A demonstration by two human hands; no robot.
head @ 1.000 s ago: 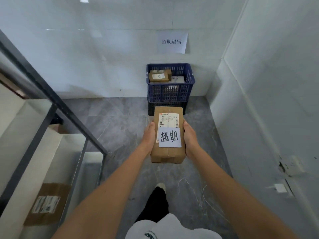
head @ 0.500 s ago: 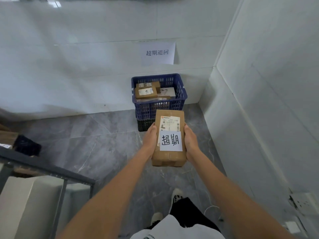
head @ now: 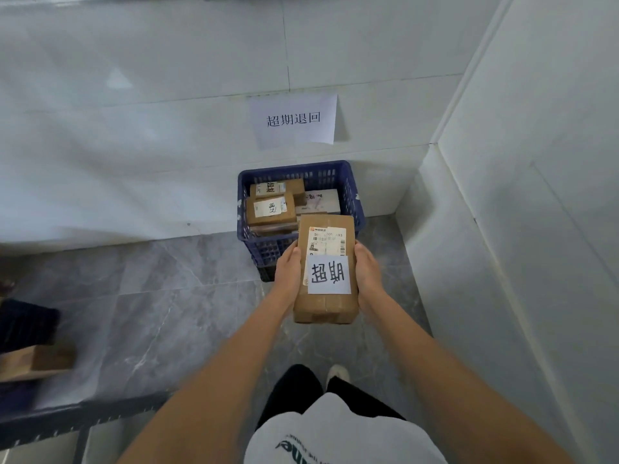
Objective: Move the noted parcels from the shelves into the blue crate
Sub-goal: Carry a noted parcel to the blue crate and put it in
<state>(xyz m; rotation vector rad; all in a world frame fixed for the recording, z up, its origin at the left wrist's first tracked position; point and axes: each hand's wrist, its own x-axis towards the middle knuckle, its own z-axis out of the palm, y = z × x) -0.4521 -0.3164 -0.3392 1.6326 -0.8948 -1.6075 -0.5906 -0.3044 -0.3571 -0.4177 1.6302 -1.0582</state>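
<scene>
Head view:
Parcel: a brown cardboard parcel point(head: 324, 269) is held level in mid-air, its far end overlapping the crate's near rim; a white handwritten note point(head: 329, 274) is stuck on top.
Left hand: the left hand point(head: 287, 274) is pressed flat to the parcel's 9 o'clock side, fingers wrapped underneath.
Right hand: the right hand point(head: 367, 274) is clamped on the 3 o'clock side.
Blue crate: the blue crate point(head: 355, 199) is seen at 12 o'clock against the wall, other parcels point(head: 270, 209) inside.
Wall sign: a paper sign point(head: 294, 120) is fixed above the crate.
</scene>
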